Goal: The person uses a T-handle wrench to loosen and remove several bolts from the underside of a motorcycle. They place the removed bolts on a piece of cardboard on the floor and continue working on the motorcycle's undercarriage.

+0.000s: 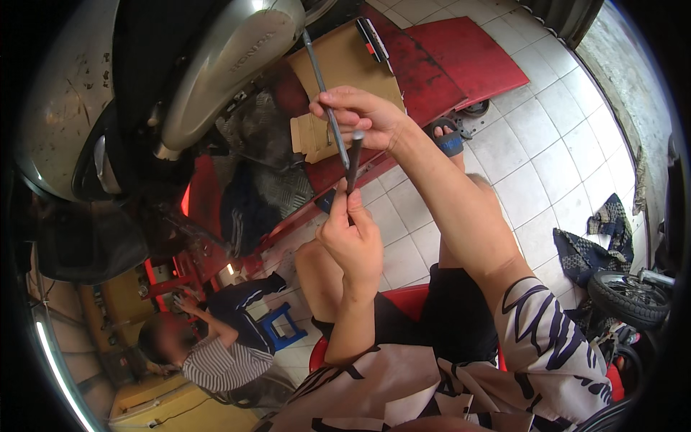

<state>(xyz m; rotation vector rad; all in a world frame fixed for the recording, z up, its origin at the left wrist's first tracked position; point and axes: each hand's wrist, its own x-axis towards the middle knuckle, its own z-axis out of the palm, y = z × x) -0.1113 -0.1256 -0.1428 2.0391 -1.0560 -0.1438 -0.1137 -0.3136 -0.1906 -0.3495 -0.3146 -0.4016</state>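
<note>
My right hand (367,115) is closed round a long, thin metal rod (314,61), which slants down from beside the silver scooter cover (223,72). My left hand (351,241), lower and nearer me, grips an upright dark bar (353,165) with a pale rounded top. The rod's lower end touches or lies very close to this bar; I cannot tell which. Behind both hands are a piece of cardboard (374,75) and a red lift platform (468,65). The bottom of the bar is hidden in my fingers.
A black-and-red object (371,39) lies on the cardboard. At lower left, another person (223,367) in a striped top works beside a blue stool (279,324). Dark patterned cloths (583,252) and a small-wheeled vehicle (625,302) are at right. A red seat (399,295) is under me.
</note>
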